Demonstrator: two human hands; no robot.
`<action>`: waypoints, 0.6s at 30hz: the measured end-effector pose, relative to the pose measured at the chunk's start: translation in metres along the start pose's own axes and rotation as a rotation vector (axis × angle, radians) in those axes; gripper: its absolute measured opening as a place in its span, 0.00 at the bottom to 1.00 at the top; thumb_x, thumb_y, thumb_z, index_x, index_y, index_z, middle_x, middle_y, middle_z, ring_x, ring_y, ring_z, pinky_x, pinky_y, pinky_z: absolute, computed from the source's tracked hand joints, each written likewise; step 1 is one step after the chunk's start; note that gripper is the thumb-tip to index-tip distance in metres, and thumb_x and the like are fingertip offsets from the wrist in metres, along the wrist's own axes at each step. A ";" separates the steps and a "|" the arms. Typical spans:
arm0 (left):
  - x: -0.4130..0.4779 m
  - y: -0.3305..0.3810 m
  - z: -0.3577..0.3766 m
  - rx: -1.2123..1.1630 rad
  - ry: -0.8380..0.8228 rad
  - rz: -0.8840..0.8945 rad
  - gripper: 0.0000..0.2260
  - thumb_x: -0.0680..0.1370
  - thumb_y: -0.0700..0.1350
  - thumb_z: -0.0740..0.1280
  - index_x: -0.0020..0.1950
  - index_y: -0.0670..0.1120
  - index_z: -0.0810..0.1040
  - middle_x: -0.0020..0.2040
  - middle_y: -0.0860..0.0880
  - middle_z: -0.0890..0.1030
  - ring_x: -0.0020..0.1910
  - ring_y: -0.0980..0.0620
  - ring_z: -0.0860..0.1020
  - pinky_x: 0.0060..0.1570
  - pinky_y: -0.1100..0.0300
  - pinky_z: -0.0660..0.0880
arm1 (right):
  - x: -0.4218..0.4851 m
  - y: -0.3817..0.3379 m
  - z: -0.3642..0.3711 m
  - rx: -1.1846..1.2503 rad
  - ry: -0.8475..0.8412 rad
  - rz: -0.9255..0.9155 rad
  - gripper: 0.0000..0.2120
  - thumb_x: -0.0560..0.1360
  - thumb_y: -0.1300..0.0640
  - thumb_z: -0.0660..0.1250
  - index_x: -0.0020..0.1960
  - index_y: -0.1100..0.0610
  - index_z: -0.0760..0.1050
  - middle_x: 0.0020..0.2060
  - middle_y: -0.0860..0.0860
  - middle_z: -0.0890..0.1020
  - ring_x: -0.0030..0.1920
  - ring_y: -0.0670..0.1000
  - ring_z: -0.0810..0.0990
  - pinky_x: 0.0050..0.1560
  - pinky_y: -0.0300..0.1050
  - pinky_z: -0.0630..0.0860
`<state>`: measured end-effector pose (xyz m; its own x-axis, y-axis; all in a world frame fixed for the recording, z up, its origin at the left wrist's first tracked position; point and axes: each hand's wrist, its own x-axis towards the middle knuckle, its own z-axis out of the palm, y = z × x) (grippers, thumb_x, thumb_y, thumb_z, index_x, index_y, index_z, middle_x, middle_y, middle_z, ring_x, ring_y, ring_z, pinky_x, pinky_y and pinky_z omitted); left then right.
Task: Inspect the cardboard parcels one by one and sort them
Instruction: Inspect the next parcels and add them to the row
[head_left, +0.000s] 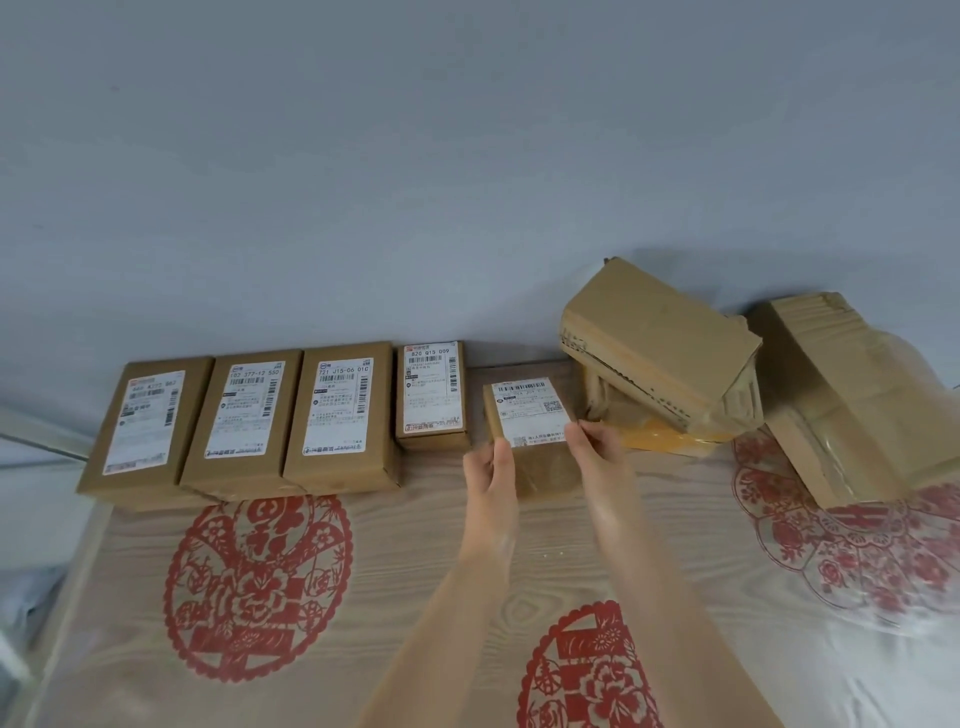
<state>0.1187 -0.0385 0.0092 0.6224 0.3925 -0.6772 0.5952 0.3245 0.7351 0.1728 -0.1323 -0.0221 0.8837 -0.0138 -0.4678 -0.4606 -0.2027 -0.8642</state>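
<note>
Head view, items as seen:

- Counter (405, 571): pale wood grain with red paper-cut medallions, filling the lower half of the frame. Grey wall (363, 156) above it.
- Row along the wall, left of centre, labels facing up: far-left parcel (145, 426), second parcel (241, 415) and third parcel (340, 415), all similar in size and lying edge to edge. The fourth parcel (431, 395) is shorter and lies just beside the third.
- Small parcel (530, 415): centre of the frame, just right of the fourth parcel, white label up. Both hands hold it at its near end.
- Left hand (491, 467): grips the parcel's near left corner, thumb on top.
- Right hand (597, 441): pinches the near right corner, fingertips on the label's edge.
- Heap at the right of the frame: tilted parcel (660, 338) resting on a crumpled, yellow-taped parcel (660, 434). A large parcel (841, 405) wrapped in clear tape lies at the far right, blank side showing.
</note>
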 end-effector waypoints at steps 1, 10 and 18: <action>-0.009 -0.002 0.000 -0.017 0.003 0.012 0.16 0.84 0.58 0.55 0.67 0.50 0.66 0.60 0.55 0.71 0.65 0.53 0.69 0.66 0.56 0.63 | -0.010 -0.002 -0.004 0.034 0.001 -0.008 0.15 0.80 0.50 0.66 0.63 0.56 0.73 0.56 0.48 0.79 0.58 0.49 0.76 0.57 0.42 0.68; -0.101 -0.027 -0.014 -0.257 0.105 0.226 0.14 0.82 0.48 0.66 0.68 0.51 0.70 0.61 0.56 0.78 0.61 0.62 0.75 0.54 0.68 0.71 | -0.110 -0.008 -0.026 0.412 0.062 -0.106 0.08 0.76 0.64 0.71 0.53 0.59 0.75 0.51 0.52 0.83 0.53 0.47 0.82 0.54 0.39 0.78; -0.160 -0.065 -0.043 -0.189 0.051 0.375 0.16 0.79 0.46 0.70 0.66 0.55 0.74 0.63 0.52 0.80 0.59 0.60 0.80 0.50 0.67 0.77 | -0.193 0.005 -0.043 0.376 -0.087 -0.131 0.18 0.73 0.62 0.74 0.60 0.50 0.75 0.53 0.46 0.84 0.53 0.40 0.82 0.48 0.37 0.78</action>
<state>-0.0409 -0.0852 0.0711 0.7491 0.5542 -0.3629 0.2260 0.3012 0.9264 0.0037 -0.1730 0.0714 0.9340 0.0741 -0.3496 -0.3573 0.1754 -0.9174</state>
